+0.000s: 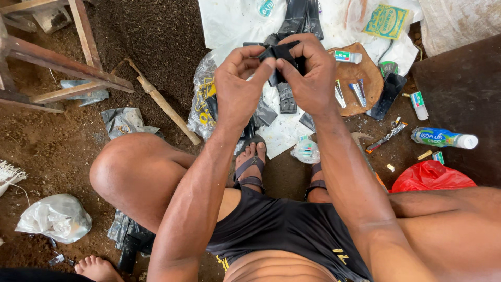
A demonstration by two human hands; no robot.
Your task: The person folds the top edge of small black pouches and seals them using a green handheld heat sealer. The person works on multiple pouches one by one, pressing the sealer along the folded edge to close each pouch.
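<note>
Both hands are up over the white plastic sheet [229, 23], working one small black rubber piece [282, 52]. Left hand [237, 89] has its fingers pinched on the piece's left edge, and right hand [312, 73] has its fingers clamped round the right side, so it's held between them in the air. Just right of the piece sits a round wooden board [368, 78] with little tubes [348, 56] on it. Further right, a plastic bottle [443, 138] lies on the dirt.

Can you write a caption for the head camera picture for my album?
Left hand and right hand pinch a black rubber piece above a white sheet.
</note>
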